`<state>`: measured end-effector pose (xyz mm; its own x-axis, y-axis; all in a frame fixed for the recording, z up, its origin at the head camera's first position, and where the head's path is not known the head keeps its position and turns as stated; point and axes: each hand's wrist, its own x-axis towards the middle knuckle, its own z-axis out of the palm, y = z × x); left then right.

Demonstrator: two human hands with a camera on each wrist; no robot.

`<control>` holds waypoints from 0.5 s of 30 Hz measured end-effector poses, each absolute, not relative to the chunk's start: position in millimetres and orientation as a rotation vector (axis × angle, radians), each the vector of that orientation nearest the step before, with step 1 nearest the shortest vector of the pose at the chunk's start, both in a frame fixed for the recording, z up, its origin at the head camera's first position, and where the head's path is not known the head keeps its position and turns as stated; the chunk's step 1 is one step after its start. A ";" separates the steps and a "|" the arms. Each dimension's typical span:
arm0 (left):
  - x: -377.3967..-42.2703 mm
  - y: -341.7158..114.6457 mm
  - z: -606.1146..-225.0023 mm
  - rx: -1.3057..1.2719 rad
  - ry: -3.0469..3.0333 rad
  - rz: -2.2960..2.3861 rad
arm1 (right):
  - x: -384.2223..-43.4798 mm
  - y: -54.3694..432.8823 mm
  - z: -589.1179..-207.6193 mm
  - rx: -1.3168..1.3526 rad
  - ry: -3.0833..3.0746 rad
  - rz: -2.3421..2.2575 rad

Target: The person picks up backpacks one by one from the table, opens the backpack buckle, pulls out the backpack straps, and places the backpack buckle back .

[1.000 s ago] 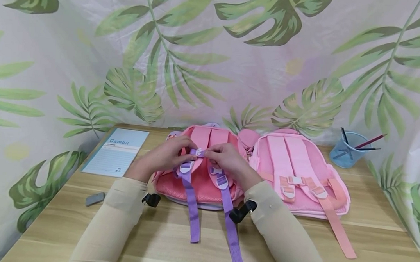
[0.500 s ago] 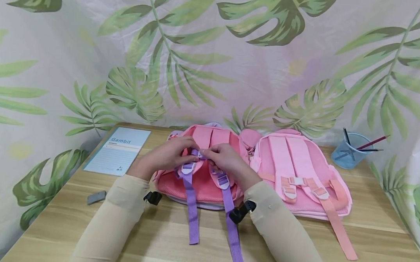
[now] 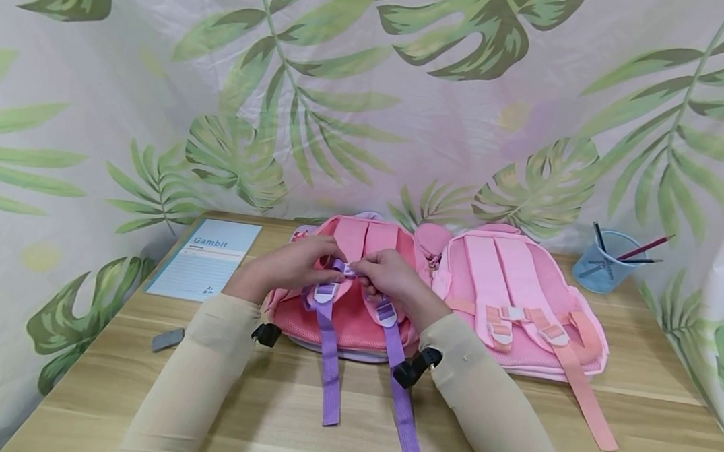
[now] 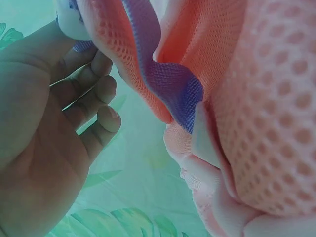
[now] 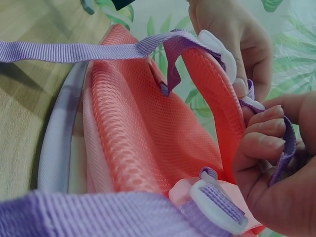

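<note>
A backpack with a coral mesh back (image 3: 348,330) lies back side up on the table, its two shoulder straps facing up. Between them, a small white buckle (image 3: 348,270) on purple webbing bridges my hands. My left hand (image 3: 292,269) pinches the buckle's left side between thumb and fingers. From the right, my right hand (image 3: 394,278) pinches the buckle's other side, and in the right wrist view its fingers curl around a loop of purple webbing (image 5: 289,143). Whether the buckle's halves are joined is hidden by the fingers. White strap adjusters (image 3: 325,292) hang just below, with long purple tails (image 3: 331,380).
To the right lies a lighter pink backpack (image 3: 478,258) with peach straps and a fastened white buckle. A blue mesh cup (image 3: 599,267) holds several pencils at the back right. A Gambit notebook (image 3: 205,259) and grey eraser (image 3: 167,339) lie left.
The buckle has tilted and sunk slightly between the fingers, and the purple webbing now loops up beside my left fingers. My right fingers have curled in further.
</note>
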<state>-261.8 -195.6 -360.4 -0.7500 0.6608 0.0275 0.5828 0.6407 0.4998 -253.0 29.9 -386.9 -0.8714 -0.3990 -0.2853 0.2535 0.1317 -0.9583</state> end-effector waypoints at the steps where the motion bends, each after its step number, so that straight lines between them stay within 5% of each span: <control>1: -261.8 -195.6 -359.7 1.025 2.693 0.740 | -252.8 29.9 -386.7 -0.135 1.932 -1.792; 15: -264.1 -196.7 -360.1 0.998 2.661 0.745 | -251.5 29.4 -385.4 -0.112 1.916 -1.801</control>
<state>-264.1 -196.7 -360.1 -0.7510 0.6602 -0.0122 0.5579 0.6443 0.5231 -251.5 29.4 -385.4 -0.8696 -0.3916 -0.3007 0.2760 0.1194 -0.9537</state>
